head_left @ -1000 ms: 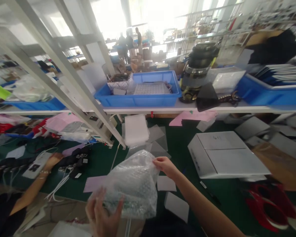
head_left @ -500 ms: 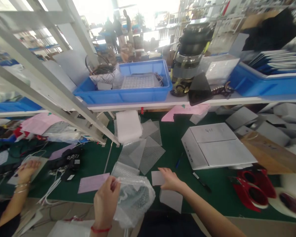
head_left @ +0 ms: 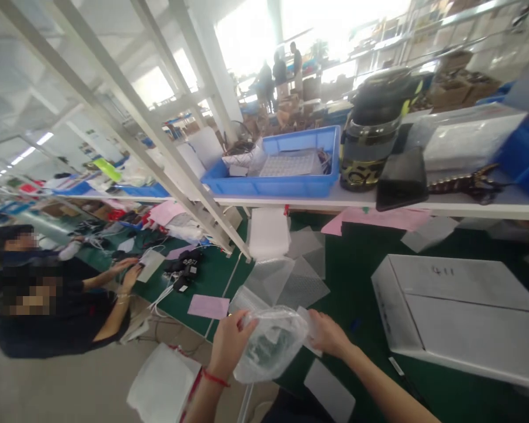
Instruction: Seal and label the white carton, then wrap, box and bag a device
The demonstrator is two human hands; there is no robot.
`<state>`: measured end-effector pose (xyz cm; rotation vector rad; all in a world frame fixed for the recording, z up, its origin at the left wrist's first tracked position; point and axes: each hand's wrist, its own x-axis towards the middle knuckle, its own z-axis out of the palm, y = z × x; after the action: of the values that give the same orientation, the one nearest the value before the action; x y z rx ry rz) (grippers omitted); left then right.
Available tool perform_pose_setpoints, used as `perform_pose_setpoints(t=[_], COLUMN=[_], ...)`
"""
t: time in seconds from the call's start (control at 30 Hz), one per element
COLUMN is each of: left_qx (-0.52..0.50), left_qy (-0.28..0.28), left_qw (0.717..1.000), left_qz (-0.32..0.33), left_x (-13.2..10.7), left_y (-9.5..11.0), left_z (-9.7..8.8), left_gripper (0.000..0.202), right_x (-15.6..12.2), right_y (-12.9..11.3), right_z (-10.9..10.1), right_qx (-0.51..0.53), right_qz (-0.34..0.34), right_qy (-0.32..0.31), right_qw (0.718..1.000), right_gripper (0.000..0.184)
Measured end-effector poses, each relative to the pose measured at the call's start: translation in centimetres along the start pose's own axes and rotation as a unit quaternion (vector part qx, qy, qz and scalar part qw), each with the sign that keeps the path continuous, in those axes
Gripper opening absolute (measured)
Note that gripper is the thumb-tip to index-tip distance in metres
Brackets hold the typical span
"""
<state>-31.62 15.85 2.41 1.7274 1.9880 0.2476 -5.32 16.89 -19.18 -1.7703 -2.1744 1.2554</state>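
Observation:
My left hand, with a red string at the wrist, pinches the rim of a clear plastic bag. The bag hangs in front of the table edge with its mouth spread wide. My right hand is closed on a small white card at the right side of the bag's mouth. I cannot tell whether the card is partly inside the bag. Another white card lies near the table's front edge, below my right hand. Sheets of bubble wrap lie just beyond the bag.
A large white box marked 411 stands at right, a black marker before it. A pink slip and black devices lie left. A shelf with a blue bin spans the back. A co-worker sits at left.
The view has swung left. My right hand has lifted the small white card off the table and brought it to the bag. The bag's mouth now faces me more openly.

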Motion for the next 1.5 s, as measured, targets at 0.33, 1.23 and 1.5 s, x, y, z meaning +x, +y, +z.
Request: perform_pose_setpoints(t=[0.33, 1.23, 1.5], left_qx=[-0.012, -0.179, -0.154], left_qy=[0.044, 0.002, 0.093], left_qw=[0.998, 0.983, 0.967], left_qz=[-0.046, 0.04, 0.182], left_x=[-3.4, 2.0, -0.5], left_y=[1.7, 3.6, 4.2], left_z=[0.7, 5.2, 6.9], left_gripper=[0.033, 0.036, 0.031], right_x=[-0.7, -11.0, -7.9], right_y=[1.6, -9.8, -11.1], right_z=[-1.1, -5.8, -2.5], right_qx=[-0.089, 0.072, 0.2], right_qz=[0.08, -0.266, 0.051], right_qy=[0.032, 0.189, 0.295], right_qw=[0.992, 0.942, 0.933], right_gripper=[0.089, 0.099, 0.091])
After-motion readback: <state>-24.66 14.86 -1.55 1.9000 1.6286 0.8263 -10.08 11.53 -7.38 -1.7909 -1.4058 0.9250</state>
